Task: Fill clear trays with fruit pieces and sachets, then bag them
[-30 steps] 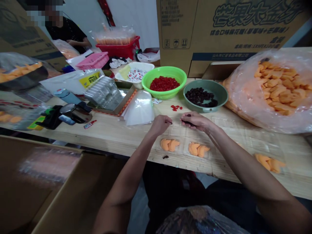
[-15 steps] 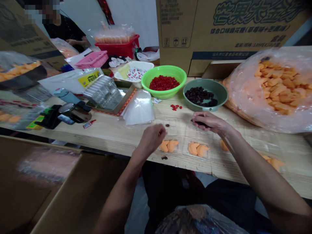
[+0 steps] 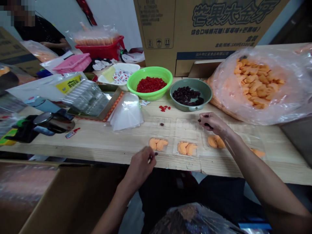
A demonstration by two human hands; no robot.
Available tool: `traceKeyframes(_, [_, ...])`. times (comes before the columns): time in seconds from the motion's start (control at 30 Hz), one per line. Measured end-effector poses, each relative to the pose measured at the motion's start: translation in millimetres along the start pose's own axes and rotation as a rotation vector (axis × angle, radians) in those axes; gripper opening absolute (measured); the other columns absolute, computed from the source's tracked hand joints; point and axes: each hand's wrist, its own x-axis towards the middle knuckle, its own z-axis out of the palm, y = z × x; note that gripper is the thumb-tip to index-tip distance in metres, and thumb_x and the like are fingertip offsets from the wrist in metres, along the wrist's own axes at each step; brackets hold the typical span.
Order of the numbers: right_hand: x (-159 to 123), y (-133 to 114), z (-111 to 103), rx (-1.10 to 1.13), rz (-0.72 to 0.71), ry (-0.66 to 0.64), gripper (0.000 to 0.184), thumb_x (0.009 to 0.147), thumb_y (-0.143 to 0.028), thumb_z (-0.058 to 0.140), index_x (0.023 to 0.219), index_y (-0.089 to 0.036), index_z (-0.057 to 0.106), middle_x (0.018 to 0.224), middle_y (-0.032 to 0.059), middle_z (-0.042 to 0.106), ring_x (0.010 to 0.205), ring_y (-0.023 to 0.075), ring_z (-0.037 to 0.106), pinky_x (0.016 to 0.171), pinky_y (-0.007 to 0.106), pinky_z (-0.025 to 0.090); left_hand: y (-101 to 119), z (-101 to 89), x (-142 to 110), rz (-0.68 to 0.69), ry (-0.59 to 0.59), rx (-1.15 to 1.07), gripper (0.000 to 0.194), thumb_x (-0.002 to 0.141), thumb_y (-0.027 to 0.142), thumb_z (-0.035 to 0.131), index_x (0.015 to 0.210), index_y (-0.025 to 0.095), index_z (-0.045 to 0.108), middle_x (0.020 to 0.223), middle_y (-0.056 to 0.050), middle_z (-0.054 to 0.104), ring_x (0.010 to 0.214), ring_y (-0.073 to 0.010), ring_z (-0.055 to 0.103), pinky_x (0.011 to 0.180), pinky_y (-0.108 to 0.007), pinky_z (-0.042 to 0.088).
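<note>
My left hand [image 3: 143, 162] is closed at the table's front edge, pinching a small dark raisin-like piece [image 3: 156, 153]. My right hand [image 3: 211, 123] is closed above the clear plastic trays, with another dark piece at its fingertips and more dark stuff partly hidden in the fingers. Paired orange candy slices lie in the near compartments: the left pair [image 3: 158, 144], the middle pair [image 3: 187, 148] and one pair [image 3: 215, 141] below my right hand. A single dark piece [image 3: 162, 124] rests in the left tray's far compartment. Behind the trays stands a grey-green bowl [image 3: 208, 97] of dark pieces.
A green bowl [image 3: 168, 76] holds red pieces; some red bits [image 3: 164, 108] lie before it. At right sits a big plastic bag [image 3: 221, 87] of orange slices. Clear sheets [image 3: 126, 112], a metal mug [image 3: 52, 122] and a cardboard box [image 3: 156, 55] are around. Another person [image 3: 46, 32] is at back left.
My left hand has moved down from the left tray to the table edge and taken hold of the dark piece lying there. My right hand has shifted right, away from the dark-piece bowl. The view has turned right.
</note>
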Motion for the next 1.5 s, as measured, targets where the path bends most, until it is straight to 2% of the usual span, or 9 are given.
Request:
traceKeyframes(0.1, [-2,2,0,0.103,-0.009,-0.022,0.032,0.054,-0.016,0.064,0.058,-0.022,0.033,0.05,-0.005,0.04,0.038,0.0045,0.028,0.036,0.02,0.009,28,5.8,57,0.12,0.063,-0.163,0.018,0.084,0.012,0.061,0.1,0.02,0.064,0.081,0.002,0.068,0.072,-0.0131,0.063,0.071,-0.023,0.046])
traceKeyframes(0.23, [-3,4,0,0.193,-0.019,-0.061,0.031,0.056,-0.017,0.066,0.062,-0.023,0.036,0.053,-0.0034,0.049,0.036,0.004,0.027,0.035,0.021,0.008,63,45.2,145,0.253,-0.052,-0.096,0.02,0.085,0.008,0.058,0.09,0.019,0.073,0.091,-0.002,0.073,0.082,-0.015,0.066,0.081,-0.025,0.049])
traceKeyframes(0.37, [-11,8,-9,0.187,-0.062,-0.092,0.027,0.06,-0.017,0.065,0.067,-0.022,0.039,0.054,-0.0032,0.054,0.036,0.0042,0.026,0.035,0.02,0.009,79,77.0,183,0.289,-0.189,0.028,0.022,0.081,0.003,0.057,0.081,0.015,0.076,0.09,-0.008,0.069,0.079,-0.0181,0.065,0.08,-0.028,0.05])
traceKeyframes(0.53, [-19,5,-6,0.152,-0.077,-0.088,0.026,0.061,-0.017,0.064,0.067,-0.022,0.039,0.051,-0.0046,0.052,0.037,0.0044,0.029,0.035,0.019,0.011,89,80.8,182,0.306,-0.174,-0.034,0.022,0.086,0.008,0.053,0.081,0.014,0.074,0.085,-0.008,0.066,0.076,-0.0167,0.063,0.074,-0.027,0.049])
traceKeyframes(0.77, [-17,1,-11,0.255,-0.063,-0.1,0.027,0.061,-0.02,0.07,0.077,-0.021,0.048,0.058,-0.0033,0.056,0.039,0.0049,0.031,0.035,0.018,0.013,99,91.3,191,0.067,-0.287,-0.771,0.02,0.087,0.018,0.06,0.103,0.013,0.071,0.071,-0.002,0.068,0.06,-0.0099,0.06,0.059,-0.02,0.047])
traceKeyframes(1.0, [-31,18,-82,0.464,0.047,0.078,0.031,0.062,-0.02,0.074,0.09,-0.016,0.06,0.078,0.0057,0.065,0.055,0.009,0.048,0.037,0.015,0.023,95,109.0,191,0.303,-0.158,-0.03,0.02,0.084,0.009,0.059,0.087,0.018,0.077,0.09,-0.004,0.074,0.084,-0.0156,0.067,0.085,-0.027,0.053])
traceKeyframes(1.27, [-66,30,-91,0.019,-0.01,0.014,0.037,0.077,-0.036,0.066,0.107,-0.014,0.067,0.068,0.0001,0.059,0.045,0.0072,0.033,0.039,0.021,0.017,118,90.9,187,0.331,-0.163,0.128,0.026,0.082,0.004,0.052,0.079,0.014,0.076,0.09,-0.011,0.069,0.089,-0.0214,0.066,0.09,-0.033,0.051])
traceKeyframes(1.4, [-64,35,-65,-0.313,-0.131,0.036,0.022,0.078,-0.031,0.058,0.087,-0.015,0.07,0.06,-0.0012,0.055,0.049,0.0108,0.04,0.048,0.024,0.028,148,104.4,169,0.371,-0.13,-0.21,0.025,0.09,0.016,0.054,0.106,0.018,0.073,0.098,-0.006,0.072,0.087,-0.0167,0.066,0.084,-0.028,0.053])
traceKeyframes(1.5, [-63,41,-54,-0.576,-0.235,0.086,0.015,0.074,-0.022,0.055,0.074,-0.016,0.069,0.063,0.0022,0.061,0.06,0.0156,0.051,0.058,0.026,0.034,162,124.8,159,0.371,-0.126,-0.415,0.021,0.083,0.013,0.06,0.098,0.017,0.073,0.094,-0.004,0.073,0.082,-0.0146,0.066,0.079,-0.025,0.053])
